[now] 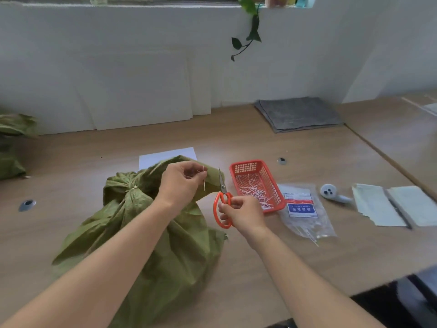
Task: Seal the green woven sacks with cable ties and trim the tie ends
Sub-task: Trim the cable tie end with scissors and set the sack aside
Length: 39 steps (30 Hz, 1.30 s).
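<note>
A green woven sack (pixel 165 245) lies on the wooden table in front of me, one gathered neck cinched with a pale tie (pixel 134 187). My left hand (pixel 181 183) pinches a second bunched corner of the sack near its top, and a thin white cable tie end (pixel 204 183) hangs down from my fingers. My right hand (pixel 241 213) grips orange-handled scissors (pixel 222 202), blades closed and pointing up, just right of the tie end and apart from it.
An orange basket (pixel 272 185) of cut tie ends stands right of the scissors. A clear bag of cable ties (pixel 302 211), a white gadget (pixel 331 194) and papers (pixel 397 204) lie further right. Another green sack (pixel 11 147) sits far left, grey cloth (pixel 298 113) at the back.
</note>
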Available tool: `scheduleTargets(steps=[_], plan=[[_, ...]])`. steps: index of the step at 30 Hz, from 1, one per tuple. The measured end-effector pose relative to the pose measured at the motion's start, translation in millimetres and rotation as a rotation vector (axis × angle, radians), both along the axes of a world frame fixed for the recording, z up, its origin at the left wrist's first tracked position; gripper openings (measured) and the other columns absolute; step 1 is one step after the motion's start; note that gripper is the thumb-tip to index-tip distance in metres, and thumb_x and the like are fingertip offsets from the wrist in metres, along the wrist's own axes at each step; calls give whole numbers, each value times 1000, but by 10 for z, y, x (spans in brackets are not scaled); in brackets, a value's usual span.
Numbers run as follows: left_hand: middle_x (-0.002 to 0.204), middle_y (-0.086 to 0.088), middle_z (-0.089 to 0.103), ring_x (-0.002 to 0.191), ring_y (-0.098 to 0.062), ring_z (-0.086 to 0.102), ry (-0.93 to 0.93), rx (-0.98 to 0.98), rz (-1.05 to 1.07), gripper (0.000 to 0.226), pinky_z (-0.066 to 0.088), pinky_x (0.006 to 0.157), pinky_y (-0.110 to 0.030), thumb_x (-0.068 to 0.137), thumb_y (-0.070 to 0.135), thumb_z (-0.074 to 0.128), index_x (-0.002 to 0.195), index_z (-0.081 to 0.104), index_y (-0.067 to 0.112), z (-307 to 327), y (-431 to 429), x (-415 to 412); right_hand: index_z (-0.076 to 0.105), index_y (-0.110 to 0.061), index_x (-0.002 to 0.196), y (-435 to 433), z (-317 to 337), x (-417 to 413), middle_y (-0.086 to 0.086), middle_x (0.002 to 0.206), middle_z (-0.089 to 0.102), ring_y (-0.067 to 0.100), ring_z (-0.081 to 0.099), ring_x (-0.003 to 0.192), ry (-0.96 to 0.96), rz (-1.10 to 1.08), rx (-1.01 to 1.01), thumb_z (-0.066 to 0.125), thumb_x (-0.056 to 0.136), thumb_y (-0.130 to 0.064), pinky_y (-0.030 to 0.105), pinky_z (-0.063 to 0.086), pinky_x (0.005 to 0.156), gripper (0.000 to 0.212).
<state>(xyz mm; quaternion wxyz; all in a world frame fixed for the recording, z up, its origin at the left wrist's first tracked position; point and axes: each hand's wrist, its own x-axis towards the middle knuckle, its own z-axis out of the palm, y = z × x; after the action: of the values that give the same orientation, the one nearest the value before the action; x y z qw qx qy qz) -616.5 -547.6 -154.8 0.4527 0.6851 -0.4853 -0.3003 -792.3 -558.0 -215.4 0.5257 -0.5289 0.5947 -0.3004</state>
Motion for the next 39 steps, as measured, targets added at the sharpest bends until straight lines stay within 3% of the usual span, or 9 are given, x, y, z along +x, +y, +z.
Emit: scheduleTargets(steps=[5, 9, 12, 17, 21, 26, 28, 34, 39], plan=[[84, -4, 78, 73, -14, 77, 39, 27, 72, 8, 63, 73, -29, 91, 13, 78, 98, 79, 15, -23, -149, -595, 79, -7, 84, -224, -99, -549, 10, 75, 78, 19, 76, 63, -14, 27, -28, 79, 91, -23, 43, 66, 74, 18], [78, -9, 79, 75, -26, 78, 135, 58, 122, 6, 64, 84, -48, 88, 6, 79, 89, 77, 12, -151, -295, -981, 81, -10, 79, -385, -195, -1006, 5, 68, 77, 19, 76, 60, 23, 56, -25, 83, 87, -26, 44, 66, 71, 18], [79, -7, 79, 74, -24, 79, 144, 82, 151, 8, 63, 85, -49, 87, 5, 79, 85, 76, 12, -268, -375, -1217, 81, -12, 74, -459, -294, -1270, 3, 62, 75, 19, 75, 57, 60, 50, -10, 84, 85, -24, 42, 66, 69, 17], [79, -4, 80, 71, -21, 78, 151, 128, 182, 4, 64, 80, -43, 89, 15, 79, 87, 76, 14, -463, -574, -1476, 82, -5, 79, -530, -463, -1530, 12, 68, 77, 27, 77, 61, 70, 25, 49, 85, 83, -17, 41, 64, 65, 14], [77, -6, 79, 65, -17, 75, 167, 186, 176, 4, 61, 73, -36, 89, 13, 79, 86, 76, 12, -662, -809, -1604, 81, -8, 75, -608, -689, -1667, 8, 64, 76, 24, 76, 57, 98, -15, 87, 88, 81, -20, 39, 65, 63, 14], [83, -8, 78, 69, -14, 77, 217, 256, 182, 5, 60, 62, -20, 91, 10, 77, 87, 75, 13, -924, -1125, -1737, 80, -9, 74, -673, -941, -1806, 10, 67, 77, 23, 76, 57, 144, -59, 152, 86, 82, -20, 33, 61, 59, 15], [86, -8, 78, 65, -10, 75, 250, 284, 190, 1, 61, 63, -21, 92, 11, 76, 93, 76, 12, -1059, -1253, -1773, 80, -13, 74, -685, -1046, -1850, 7, 66, 76, 21, 76, 57, 176, -60, 172, 85, 83, -23, 29, 59, 56, 15], [100, -6, 78, 66, -16, 74, 322, 390, 193, 21, 63, 69, -31, 104, 20, 60, 117, 71, 8, -1424, -1536, -1805, 78, -12, 71, -652, -1372, -1930, 7, 67, 76, 23, 76, 61, 228, -86, 290, 85, 82, -23, 35, 61, 58, 17], [104, -7, 77, 63, -16, 72, 334, 450, 198, 25, 61, 64, -29, 105, 24, 57, 119, 70, 7, -1615, -1539, -1768, 76, -17, 66, -619, -1596, -1944, 3, 66, 76, 22, 76, 63, 323, -86, 384, 86, 72, -18, 38, 65, 65, 12]])
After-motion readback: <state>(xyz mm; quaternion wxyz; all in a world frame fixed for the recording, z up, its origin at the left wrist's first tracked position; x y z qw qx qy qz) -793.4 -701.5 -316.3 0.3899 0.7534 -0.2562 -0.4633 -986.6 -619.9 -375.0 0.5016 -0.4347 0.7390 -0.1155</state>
